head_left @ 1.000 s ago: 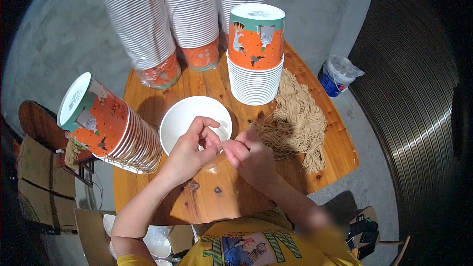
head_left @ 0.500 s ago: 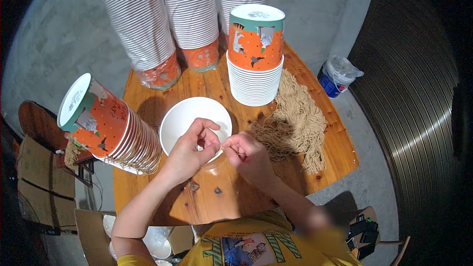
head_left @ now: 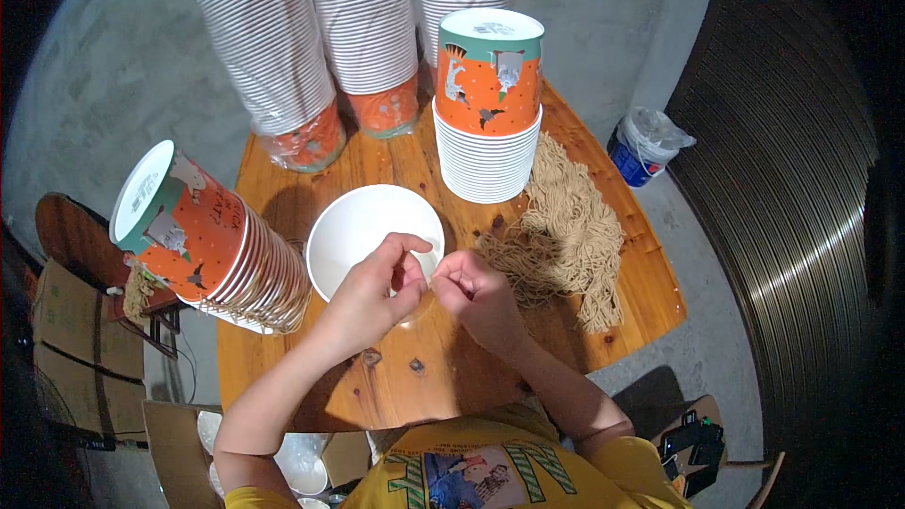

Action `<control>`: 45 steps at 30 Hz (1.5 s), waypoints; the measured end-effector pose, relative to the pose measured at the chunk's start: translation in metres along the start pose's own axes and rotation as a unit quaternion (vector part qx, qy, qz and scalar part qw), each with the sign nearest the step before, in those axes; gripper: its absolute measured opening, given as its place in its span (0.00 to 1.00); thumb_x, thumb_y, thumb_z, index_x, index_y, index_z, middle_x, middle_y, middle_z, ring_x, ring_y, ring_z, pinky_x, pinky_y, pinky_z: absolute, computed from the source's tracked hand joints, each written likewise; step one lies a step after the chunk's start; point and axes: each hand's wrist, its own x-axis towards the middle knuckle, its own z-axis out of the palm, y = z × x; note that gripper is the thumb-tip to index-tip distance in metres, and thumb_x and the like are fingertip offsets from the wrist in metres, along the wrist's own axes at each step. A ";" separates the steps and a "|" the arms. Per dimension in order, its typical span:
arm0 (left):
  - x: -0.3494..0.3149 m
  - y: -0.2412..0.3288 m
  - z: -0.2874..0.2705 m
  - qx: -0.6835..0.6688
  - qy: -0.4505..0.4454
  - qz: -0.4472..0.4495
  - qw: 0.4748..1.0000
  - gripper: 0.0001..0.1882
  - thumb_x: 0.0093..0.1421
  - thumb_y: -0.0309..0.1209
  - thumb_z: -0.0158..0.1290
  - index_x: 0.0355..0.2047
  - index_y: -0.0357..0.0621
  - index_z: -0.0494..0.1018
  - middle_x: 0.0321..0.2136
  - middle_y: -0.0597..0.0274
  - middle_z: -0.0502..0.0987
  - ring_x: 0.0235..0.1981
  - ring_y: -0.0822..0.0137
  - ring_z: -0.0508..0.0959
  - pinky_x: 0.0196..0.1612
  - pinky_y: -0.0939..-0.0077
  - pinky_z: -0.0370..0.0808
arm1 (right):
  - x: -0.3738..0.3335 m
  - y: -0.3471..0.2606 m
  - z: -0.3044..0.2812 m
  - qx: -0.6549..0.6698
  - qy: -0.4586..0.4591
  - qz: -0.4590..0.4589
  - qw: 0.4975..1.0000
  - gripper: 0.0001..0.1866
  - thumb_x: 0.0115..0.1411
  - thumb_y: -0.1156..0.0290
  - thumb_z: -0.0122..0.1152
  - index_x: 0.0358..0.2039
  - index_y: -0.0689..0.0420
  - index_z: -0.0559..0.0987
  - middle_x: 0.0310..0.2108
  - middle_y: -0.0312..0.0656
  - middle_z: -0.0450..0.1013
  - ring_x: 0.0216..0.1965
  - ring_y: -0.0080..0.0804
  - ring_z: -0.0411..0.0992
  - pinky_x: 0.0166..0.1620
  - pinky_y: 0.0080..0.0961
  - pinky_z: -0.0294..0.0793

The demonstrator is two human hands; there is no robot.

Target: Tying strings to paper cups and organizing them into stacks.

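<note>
A white paper bucket (head_left: 341, 226) stands mouth up near the middle of the wooden table. Over its near right rim, my left hand (head_left: 375, 294) has its fingers curled with the thumb toward the fingertips. Close beside it, my right hand (head_left: 479, 306) pinches thumb and forefinger together. The fingertips of both hands nearly meet; whatever is between them is too fine to make out. Right of my right hand lies a heap of beige cords (head_left: 575, 226). At the left, a tilted stack of orange and green paper buckets (head_left: 203, 236) has cords hanging along its rims.
An upside-down bucket stack (head_left: 490, 94) stands at the table's far right. Behind are tall bucket stacks in clear plastic (head_left: 269, 47) against a grey wall. A blue-and-white pail (head_left: 641, 151) sits on the floor at right, near a ribbed shutter (head_left: 801, 226). Cardboard boxes (head_left: 85, 349) lie left.
My right hand has shifted slightly and its fingers have curled closer together. My left hand's thumb and fingers have spread a little. The buckets and cords stay put.
</note>
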 end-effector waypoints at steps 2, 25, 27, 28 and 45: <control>0.002 -0.001 0.003 0.026 0.001 -0.010 1.000 0.15 0.55 0.20 0.51 0.44 0.39 0.66 0.27 0.62 0.68 0.30 0.71 0.70 0.36 0.78 0.70 | -0.002 0.008 -0.006 0.010 -0.010 0.009 1.000 0.03 0.59 0.78 0.53 0.33 0.59 0.70 0.23 0.28 0.66 0.21 0.11 0.60 0.25 0.11 0.60; 0.004 -0.013 0.005 0.151 0.051 0.127 0.979 0.02 0.54 0.21 0.49 0.29 0.37 0.68 0.28 0.54 0.68 0.35 0.54 0.71 0.39 0.65 0.68 | -0.021 0.001 -0.009 0.117 -0.097 0.177 0.972 0.03 0.62 0.71 0.50 0.33 0.56 0.71 0.24 0.30 0.69 0.22 0.13 0.65 0.25 0.13 0.64; 0.003 -0.011 0.005 0.155 0.054 0.123 0.979 0.02 0.54 0.22 0.49 0.29 0.37 0.68 0.28 0.54 0.68 0.35 0.54 0.71 0.39 0.65 0.68 | -0.022 0.007 -0.009 0.056 -0.106 0.097 0.988 0.03 0.62 0.71 0.51 0.33 0.57 0.70 0.24 0.29 0.67 0.25 0.13 0.63 0.29 0.14 0.63; 0.003 -0.011 0.005 0.159 0.057 0.119 0.978 0.02 0.55 0.22 0.49 0.29 0.36 0.68 0.29 0.54 0.68 0.35 0.54 0.71 0.39 0.65 0.68 | -0.022 0.006 -0.009 0.057 -0.107 0.098 0.988 0.03 0.62 0.71 0.51 0.33 0.57 0.70 0.24 0.29 0.67 0.25 0.13 0.63 0.29 0.14 0.63; 0.000 -0.017 0.003 0.160 0.059 0.136 0.976 0.03 0.56 0.22 0.50 0.29 0.38 0.68 0.28 0.54 0.68 0.34 0.53 0.71 0.38 0.64 0.68 | -0.018 -0.015 0.010 -0.047 0.016 0.063 0.997 0.02 0.58 0.77 0.56 0.31 0.57 0.72 0.14 0.23 0.56 0.18 0.10 0.52 0.21 0.14 0.53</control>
